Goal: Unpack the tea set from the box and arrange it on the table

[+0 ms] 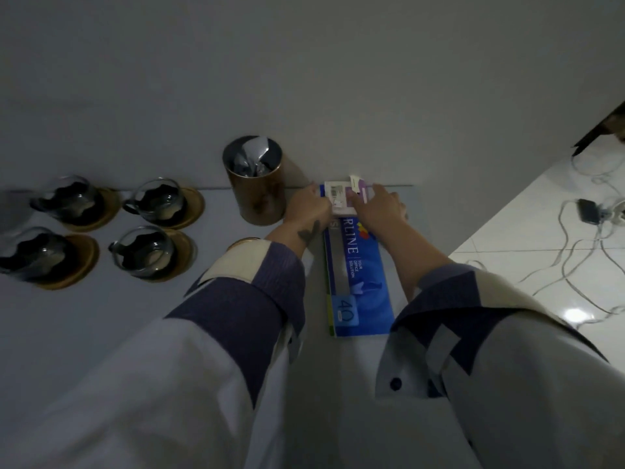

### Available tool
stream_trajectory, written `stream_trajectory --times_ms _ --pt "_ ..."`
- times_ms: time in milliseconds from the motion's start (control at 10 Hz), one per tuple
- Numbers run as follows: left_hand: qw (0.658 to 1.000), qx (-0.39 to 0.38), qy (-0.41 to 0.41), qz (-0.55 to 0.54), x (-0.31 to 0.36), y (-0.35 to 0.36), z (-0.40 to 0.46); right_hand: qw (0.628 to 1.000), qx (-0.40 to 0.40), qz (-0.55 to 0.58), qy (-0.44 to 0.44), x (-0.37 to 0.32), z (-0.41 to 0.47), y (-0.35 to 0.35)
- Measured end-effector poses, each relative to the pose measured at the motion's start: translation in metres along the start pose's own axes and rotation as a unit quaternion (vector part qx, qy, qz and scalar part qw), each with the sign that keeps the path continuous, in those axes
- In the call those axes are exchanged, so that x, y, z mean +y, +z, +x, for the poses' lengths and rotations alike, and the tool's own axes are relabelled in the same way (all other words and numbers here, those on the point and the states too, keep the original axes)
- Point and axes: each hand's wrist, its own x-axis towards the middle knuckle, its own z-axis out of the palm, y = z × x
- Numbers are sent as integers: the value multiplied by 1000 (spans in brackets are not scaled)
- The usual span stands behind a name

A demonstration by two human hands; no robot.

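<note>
Several glass cups stand on round wooden saucers at the left of the table, among them a far one (160,204) and a near one (148,252). A copper-coloured canister (256,186) with a foil bag inside stands open at the back by the wall. To its right, my left hand (309,206) and my right hand (380,204) both grip a small white and purple box (341,195) whose end flap sticks up. The box rests on the far end of a blue folder (358,282).
A wooden lid or saucer (241,243) peeks out from behind my left sleeve. The grey table (84,333) ends against the wall behind. The white tiled floor (541,238) at the right carries tangled cables and a black adapter (588,211).
</note>
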Motion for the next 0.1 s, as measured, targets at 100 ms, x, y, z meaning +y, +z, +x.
stream_trajectory --times_ms 100 --pt "997 -56 40 24 -3 -26 -37 999 16 -5 -43 -7 -40 -3"
